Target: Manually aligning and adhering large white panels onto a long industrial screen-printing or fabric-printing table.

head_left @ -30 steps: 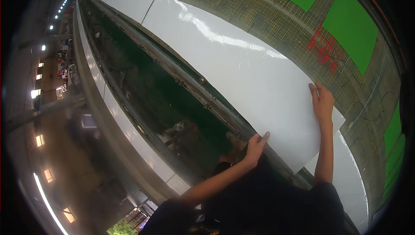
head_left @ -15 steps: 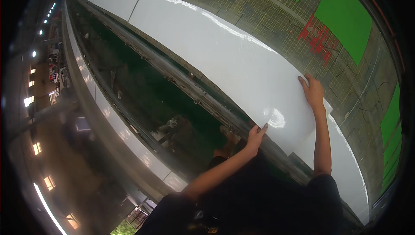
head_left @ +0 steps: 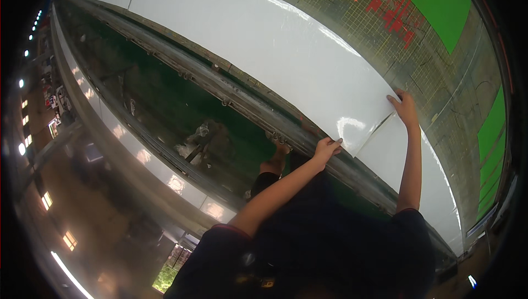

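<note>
A long, glossy white sheet (head_left: 264, 51) lies along the table and curves across the view. My left hand (head_left: 328, 149) pinches its near edge between thumb and fingers, close to the end of the sheet. At the far corner of that same end, my right hand (head_left: 404, 108) holds the edge with fingers bent over it. Between my hands, the end edge stands slightly off a second white sheet (head_left: 415, 161), leaving a dark line along the seam. Part of my right fingertips is hidden behind the sheet's edge.
The worn grey table (head_left: 434, 93) carries a yellow grid, red marks (head_left: 393, 16) and green sheets (head_left: 440, 2). A dark metal rail (head_left: 231, 98) runs along the near side. Beyond it are a green floor (head_left: 165, 87), crumpled clear plastic (head_left: 192, 142) and another white panel row (head_left: 118, 131).
My right hand has shifted to the sheet's end corner, and the seam now shows as a dark line. The view has turned a little. My left hand still pinches the near edge.
</note>
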A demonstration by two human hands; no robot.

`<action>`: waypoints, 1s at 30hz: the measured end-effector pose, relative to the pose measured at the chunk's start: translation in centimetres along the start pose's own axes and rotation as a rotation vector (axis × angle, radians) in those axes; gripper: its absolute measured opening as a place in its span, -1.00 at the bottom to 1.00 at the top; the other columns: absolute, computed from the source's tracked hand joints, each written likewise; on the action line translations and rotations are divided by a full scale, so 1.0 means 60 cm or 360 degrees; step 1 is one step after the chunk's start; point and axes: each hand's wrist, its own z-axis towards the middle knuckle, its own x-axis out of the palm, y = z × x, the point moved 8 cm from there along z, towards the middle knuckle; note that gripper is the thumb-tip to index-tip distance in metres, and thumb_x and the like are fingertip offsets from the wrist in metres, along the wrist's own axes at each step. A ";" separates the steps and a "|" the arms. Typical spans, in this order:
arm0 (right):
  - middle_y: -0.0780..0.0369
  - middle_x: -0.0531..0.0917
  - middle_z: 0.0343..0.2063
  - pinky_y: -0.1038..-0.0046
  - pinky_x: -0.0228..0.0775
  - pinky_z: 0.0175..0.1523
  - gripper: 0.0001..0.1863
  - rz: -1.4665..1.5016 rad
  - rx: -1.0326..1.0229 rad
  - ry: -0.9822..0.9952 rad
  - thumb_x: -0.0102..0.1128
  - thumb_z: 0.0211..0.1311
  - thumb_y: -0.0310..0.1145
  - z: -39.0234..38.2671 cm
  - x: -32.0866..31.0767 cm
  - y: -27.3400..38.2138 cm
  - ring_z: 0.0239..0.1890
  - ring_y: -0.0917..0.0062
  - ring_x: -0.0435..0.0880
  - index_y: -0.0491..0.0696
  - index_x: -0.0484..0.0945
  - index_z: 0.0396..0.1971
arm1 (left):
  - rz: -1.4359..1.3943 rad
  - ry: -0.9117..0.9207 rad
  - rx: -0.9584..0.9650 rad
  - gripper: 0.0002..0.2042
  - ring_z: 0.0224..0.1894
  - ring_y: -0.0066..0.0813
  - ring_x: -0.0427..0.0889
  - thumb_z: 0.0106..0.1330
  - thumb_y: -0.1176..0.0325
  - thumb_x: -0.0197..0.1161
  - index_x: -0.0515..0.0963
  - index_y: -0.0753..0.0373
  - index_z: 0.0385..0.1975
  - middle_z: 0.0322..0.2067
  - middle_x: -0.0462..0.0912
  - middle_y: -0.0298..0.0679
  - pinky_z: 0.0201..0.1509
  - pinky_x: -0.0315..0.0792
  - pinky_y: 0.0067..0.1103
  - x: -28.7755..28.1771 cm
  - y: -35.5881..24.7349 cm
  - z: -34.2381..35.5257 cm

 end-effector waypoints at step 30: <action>0.18 0.66 -0.42 0.34 0.46 -0.14 -0.56 0.0041 0.0085 -0.0192 0.45 0.11 0.00 -0.044 -0.005 -0.110 -0.33 0.40 0.63 -0.11 0.70 -0.28 | 0.0924 -0.0516 0.0574 -0.68 -0.46 -0.45 0.77 0.43 0.24 0.35 0.64 0.41 -0.44 -0.52 0.78 -0.15 -0.27 0.60 -0.50 0.025 0.011 0.002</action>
